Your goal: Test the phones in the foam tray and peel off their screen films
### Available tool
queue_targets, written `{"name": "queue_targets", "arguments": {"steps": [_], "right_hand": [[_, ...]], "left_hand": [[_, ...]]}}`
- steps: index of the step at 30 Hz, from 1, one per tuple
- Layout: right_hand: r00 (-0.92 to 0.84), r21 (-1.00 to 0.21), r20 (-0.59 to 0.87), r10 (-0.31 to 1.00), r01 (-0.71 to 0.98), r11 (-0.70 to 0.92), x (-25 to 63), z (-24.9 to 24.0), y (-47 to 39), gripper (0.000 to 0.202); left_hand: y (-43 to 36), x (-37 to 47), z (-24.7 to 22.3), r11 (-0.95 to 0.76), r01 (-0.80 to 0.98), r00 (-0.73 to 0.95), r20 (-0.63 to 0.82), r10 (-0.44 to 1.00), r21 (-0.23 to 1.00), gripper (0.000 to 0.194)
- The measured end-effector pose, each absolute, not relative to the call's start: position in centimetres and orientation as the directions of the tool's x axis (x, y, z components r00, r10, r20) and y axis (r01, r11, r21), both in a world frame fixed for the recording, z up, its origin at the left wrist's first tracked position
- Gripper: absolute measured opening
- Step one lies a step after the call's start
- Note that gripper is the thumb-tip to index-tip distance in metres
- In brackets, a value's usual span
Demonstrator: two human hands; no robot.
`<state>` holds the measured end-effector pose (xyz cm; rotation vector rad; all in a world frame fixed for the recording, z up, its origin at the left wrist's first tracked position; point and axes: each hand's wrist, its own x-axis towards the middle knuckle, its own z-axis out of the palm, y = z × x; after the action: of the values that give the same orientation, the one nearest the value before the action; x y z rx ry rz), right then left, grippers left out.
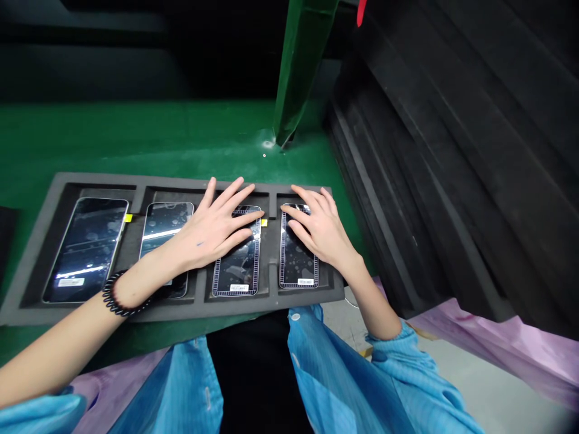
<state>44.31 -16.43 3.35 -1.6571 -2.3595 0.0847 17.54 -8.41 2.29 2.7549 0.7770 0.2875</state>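
A grey foam tray (203,307) lies on the green table with phones seated in its compartments. My left hand (215,226) is spread over the third phone (237,265) from the left, fingers stretched out, its wrist crossing above the second phone (167,217). Over the rightmost phone (298,265) my right hand (319,226) is also spread, its fingertips near the phone's upper edge. Whether the fingers press on the screens I cannot tell. At the left end lies another phone (88,241), uncovered, with a small white label and a yellow tab at its side.
A tall stack of black foam trays (434,157) rises close on the right. Behind the tray a green metal post (303,72) stands on the green table (158,138). A dark object (6,241) is at the left edge.
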Motion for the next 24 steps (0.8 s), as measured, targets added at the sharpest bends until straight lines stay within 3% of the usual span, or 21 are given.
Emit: {"name": "queue_targets", "arguments": {"steps": [9,24], "right_hand": [[-0.295,-0.174,0.182,0.938,0.929,0.326,44.7,3.4,-16.8,0.038],[-0.285,-0.182,0.196,0.938,0.929,0.321,45.0,3.1,-16.9,0.037]], "left_hand": [[-8.6,17.3,2.7,-0.83,0.496,0.843,0.091,0.531,0.255,0.053],[-9.2,17.5,4.2,-0.783,0.54,0.818,0.027,0.575,0.308,0.049]]}}
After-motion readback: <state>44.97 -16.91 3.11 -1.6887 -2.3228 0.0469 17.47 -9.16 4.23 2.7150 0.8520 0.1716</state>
